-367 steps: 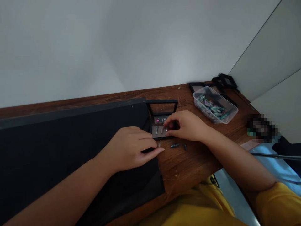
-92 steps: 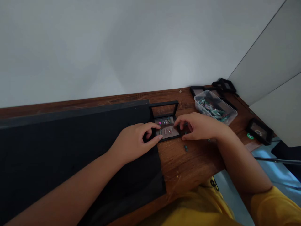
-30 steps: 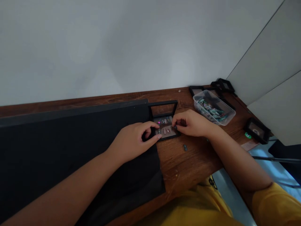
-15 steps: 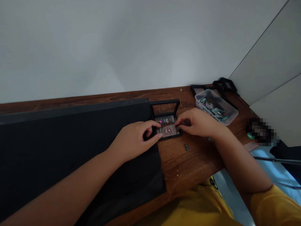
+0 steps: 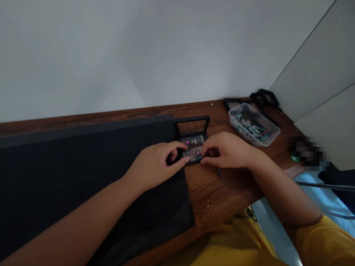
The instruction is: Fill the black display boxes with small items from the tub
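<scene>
I have both hands at a small black display case [image 5: 192, 119], its windowed lid raised, at the right edge of the black mat [image 5: 83, 166] on the wooden tabletop [image 5: 219, 197]. My left hand [image 5: 156, 161] has thumb and index finger parted at the case's left side. My right hand [image 5: 229, 150] curls over its near right corner beside a teal piece [image 5: 198, 157]; I can't tell whether it grips that. A clear plastic tub [image 5: 273, 133] of small pieces sits beyond my right hand.
</scene>
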The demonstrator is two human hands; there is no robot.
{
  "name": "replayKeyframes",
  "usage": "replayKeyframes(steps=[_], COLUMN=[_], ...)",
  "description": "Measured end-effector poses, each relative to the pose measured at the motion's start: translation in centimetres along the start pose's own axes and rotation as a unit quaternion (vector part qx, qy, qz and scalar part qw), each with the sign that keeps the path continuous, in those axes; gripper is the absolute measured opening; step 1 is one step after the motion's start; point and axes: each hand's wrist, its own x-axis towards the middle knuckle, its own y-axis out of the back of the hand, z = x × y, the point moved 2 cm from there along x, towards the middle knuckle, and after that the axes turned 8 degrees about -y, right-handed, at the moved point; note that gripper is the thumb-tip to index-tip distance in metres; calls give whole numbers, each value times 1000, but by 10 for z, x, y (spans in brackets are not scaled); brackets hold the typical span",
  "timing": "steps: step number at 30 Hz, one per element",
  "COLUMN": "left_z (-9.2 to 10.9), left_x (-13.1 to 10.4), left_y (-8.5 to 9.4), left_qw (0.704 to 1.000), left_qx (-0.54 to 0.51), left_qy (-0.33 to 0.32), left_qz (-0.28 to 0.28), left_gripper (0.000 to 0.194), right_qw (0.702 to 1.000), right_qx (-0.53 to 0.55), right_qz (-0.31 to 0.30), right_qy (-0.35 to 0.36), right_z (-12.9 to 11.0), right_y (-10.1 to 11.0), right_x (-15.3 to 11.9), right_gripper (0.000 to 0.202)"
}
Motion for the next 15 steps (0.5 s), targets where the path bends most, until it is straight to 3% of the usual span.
replayKeyframes(steps=[15], left_z=[0], left_x=[0], left_y=[0], left_qw=[1000], left_qx=[-2], left_qy=[-3], left_qz=[2], left_gripper=[43], right_qw=[999], right_qx=[-16], right_qz=[-29], right_qy=[-12], right_z=[-2], right_y=[-7], right_x=[4], right_gripper=[7])
